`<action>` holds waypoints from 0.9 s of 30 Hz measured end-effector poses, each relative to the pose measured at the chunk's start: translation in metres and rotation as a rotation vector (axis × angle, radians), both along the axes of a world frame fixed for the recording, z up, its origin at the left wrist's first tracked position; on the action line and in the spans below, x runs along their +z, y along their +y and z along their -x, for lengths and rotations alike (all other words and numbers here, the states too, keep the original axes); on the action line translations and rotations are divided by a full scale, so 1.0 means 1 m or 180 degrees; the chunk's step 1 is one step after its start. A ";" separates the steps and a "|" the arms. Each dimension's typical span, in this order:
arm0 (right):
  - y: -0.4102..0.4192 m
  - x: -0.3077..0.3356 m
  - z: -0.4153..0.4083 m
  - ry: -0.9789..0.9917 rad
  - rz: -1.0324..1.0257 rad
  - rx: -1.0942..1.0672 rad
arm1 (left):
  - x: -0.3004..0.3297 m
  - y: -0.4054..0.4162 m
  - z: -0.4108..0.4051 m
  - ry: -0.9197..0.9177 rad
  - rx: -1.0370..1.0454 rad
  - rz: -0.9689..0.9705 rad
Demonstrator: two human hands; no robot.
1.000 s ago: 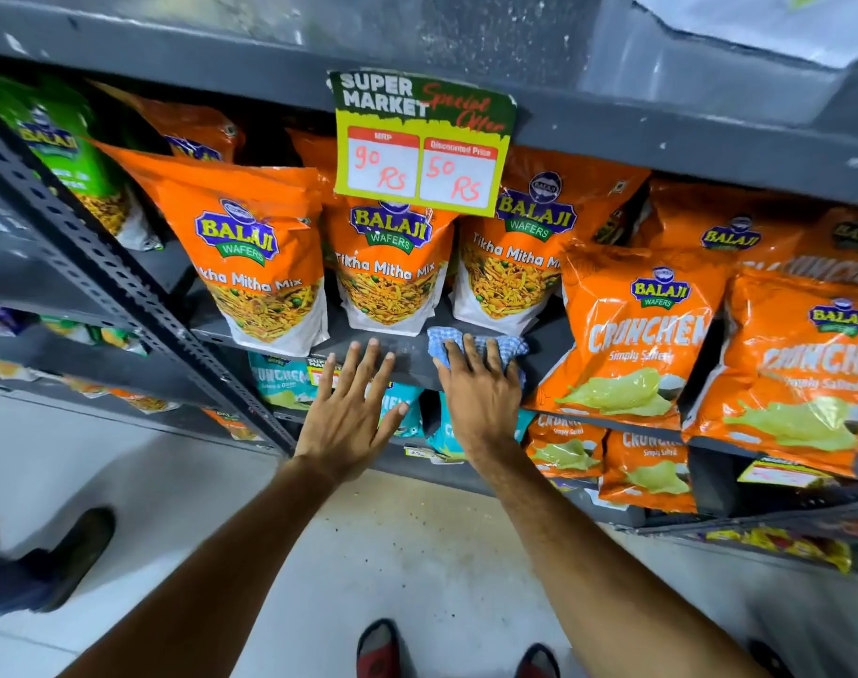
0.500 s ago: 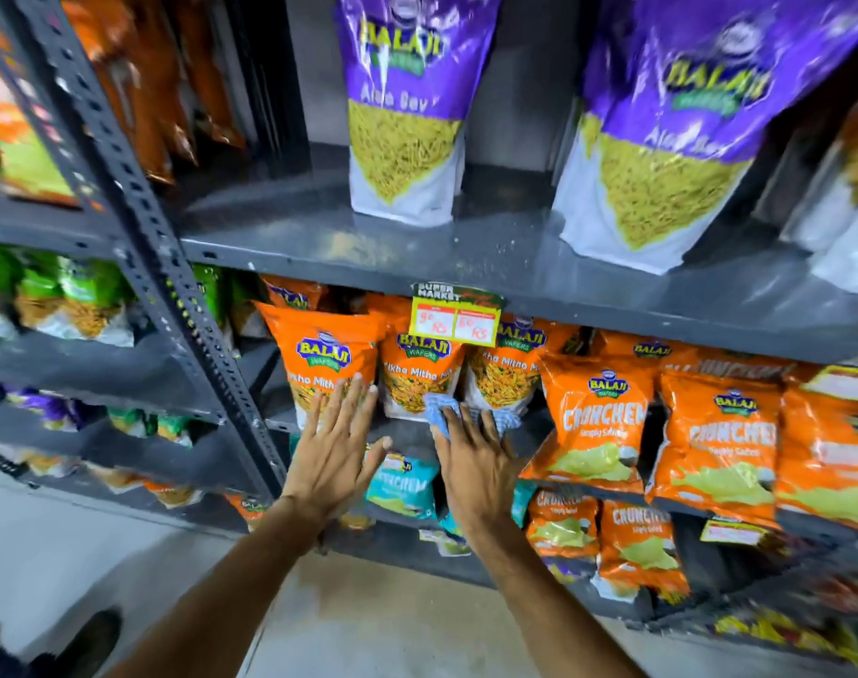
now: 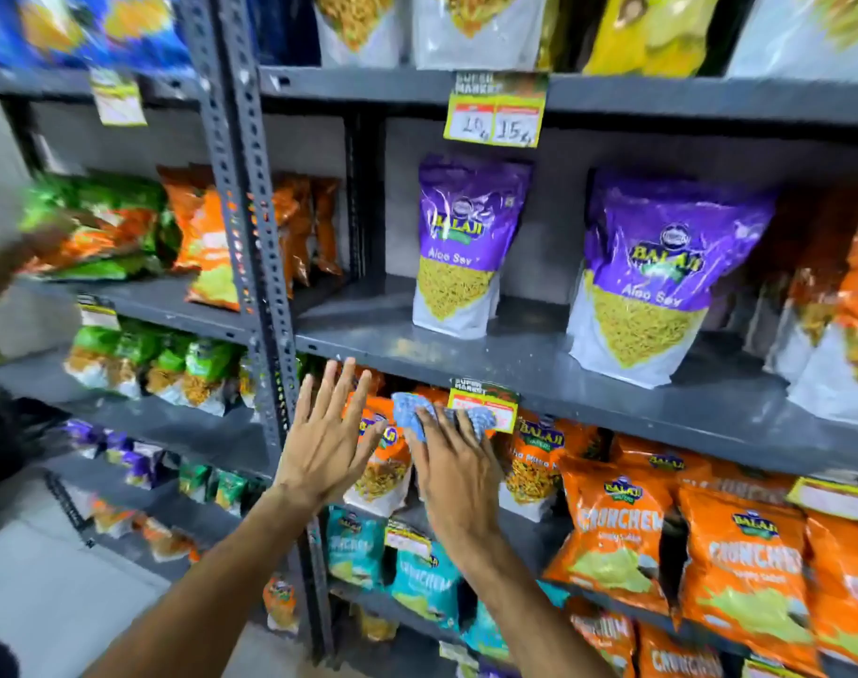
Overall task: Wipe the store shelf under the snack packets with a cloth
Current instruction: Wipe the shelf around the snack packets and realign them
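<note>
My right hand (image 3: 453,474) holds a blue checked cloth (image 3: 417,415) under its fingers, raised in front of the orange Tikha Mitha Mix packets (image 3: 532,462). My left hand (image 3: 326,440) is beside it, fingers spread, holding nothing, just below the front edge of the grey shelf (image 3: 515,364). On that shelf stand two purple Aloo Sev packets (image 3: 466,247), with bare dusty metal in front of them. The lower shelf surface behind my hands is hidden.
A perforated grey upright (image 3: 251,247) stands just left of my left hand. Price tags (image 3: 495,115) hang from the shelf edges. Orange Crunchem packets (image 3: 612,535) fill the lower right, teal packets (image 3: 417,574) sit below. Another person's arm (image 3: 6,266) reaches in at far left.
The view has tilted upward, showing the purple-packet shelf and the one above it. Both hands have lifted off the lower shelf and now hover in front of the orange packets, cloth still under the right hand.
</note>
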State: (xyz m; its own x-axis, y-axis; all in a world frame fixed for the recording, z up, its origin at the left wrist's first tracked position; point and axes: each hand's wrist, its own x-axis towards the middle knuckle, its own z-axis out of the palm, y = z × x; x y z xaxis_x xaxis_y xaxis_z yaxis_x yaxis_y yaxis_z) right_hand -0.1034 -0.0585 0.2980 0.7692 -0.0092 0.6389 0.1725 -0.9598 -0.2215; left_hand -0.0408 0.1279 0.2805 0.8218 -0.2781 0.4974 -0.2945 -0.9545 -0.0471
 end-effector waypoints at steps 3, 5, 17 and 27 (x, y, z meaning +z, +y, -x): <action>0.013 0.027 -0.007 -0.0210 0.0026 0.0150 | 0.021 0.018 -0.008 -0.0212 0.0044 -0.0044; 0.021 0.046 -0.016 -0.0313 -0.0018 0.0198 | 0.036 0.030 -0.020 -0.0354 0.0068 -0.0023; 0.116 0.122 -0.156 -0.0364 -0.0196 0.0104 | 0.131 0.122 -0.138 -0.1360 -0.0292 0.0149; 0.150 0.132 -0.279 0.0179 -0.0189 -0.0444 | 0.166 0.140 -0.229 -0.2106 -0.0808 0.0498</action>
